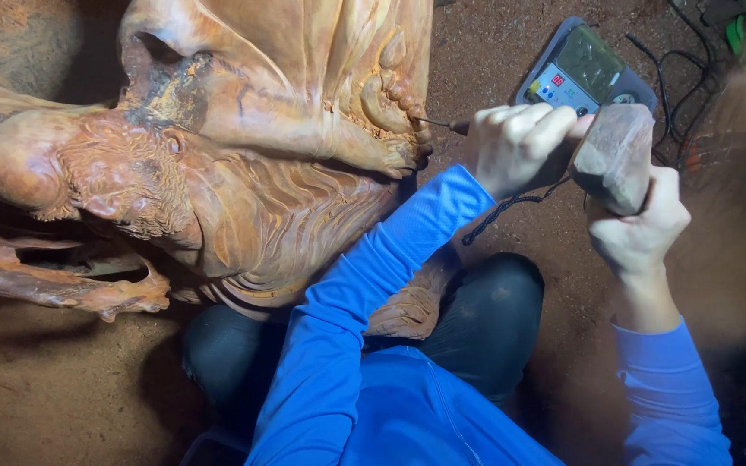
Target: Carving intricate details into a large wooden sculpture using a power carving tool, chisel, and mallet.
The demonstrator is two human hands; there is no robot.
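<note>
A large reddish-brown wooden carving point(243, 147) of a bearded figure lies across the floor in front of me. My left hand point(524, 147) is closed around a thin chisel point(446, 125) whose tip touches the carved toes of a foot. My right hand point(641, 233) grips a worn wooden mallet point(616, 155), its head held just behind the left hand and the chisel's handle. Both my arms are in blue sleeves.
A grey electronic device point(584, 73) with a small display lies on the dirt floor behind my hands, with black cables point(684, 69) to its right. A dark cord point(502, 211) hangs below my left hand. My knees in dark trousers point(477, 311) rest against the carving.
</note>
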